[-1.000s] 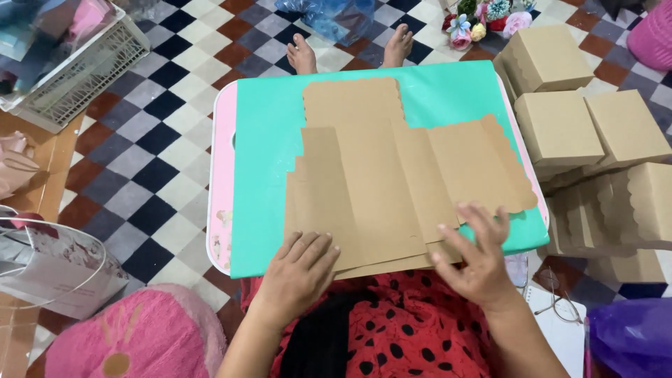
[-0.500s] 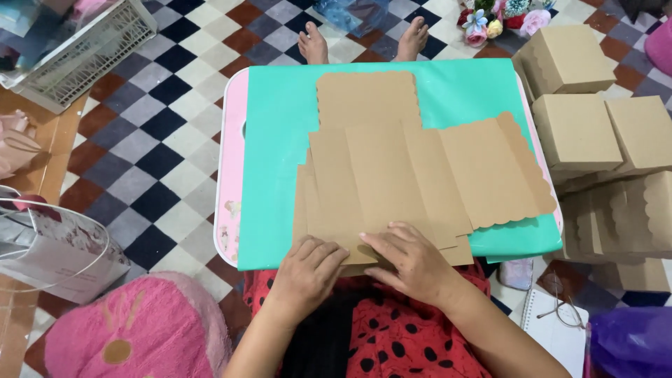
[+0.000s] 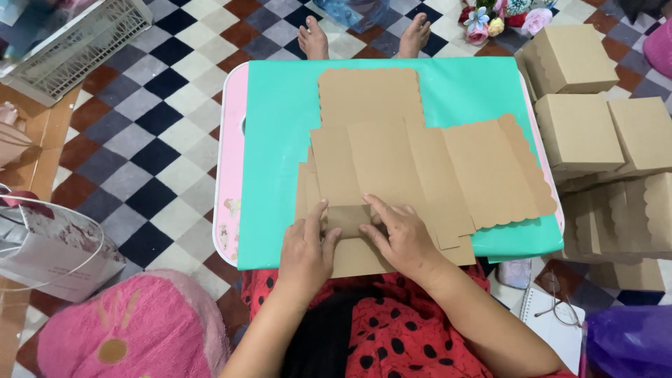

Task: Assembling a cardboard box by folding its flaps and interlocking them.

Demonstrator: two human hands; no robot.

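A flat brown cardboard box blank with scalloped edges lies spread over a teal-topped lap table. My left hand and my right hand rest side by side on the blank's near edge, fingers pressing on a small near flap between them. Neither hand lifts the cardboard off the table. More flat cardboard shows under the blank at its near left side.
Several folded brown boxes are stacked to the right. A pink cushion lies near left, a white fan cage at left, a white plastic basket far left, flowers far right, a notebook with glasses near right.
My right hand has slid left along the near edge to meet my left hand. Both hands now press the small near flap at the blank's middle.
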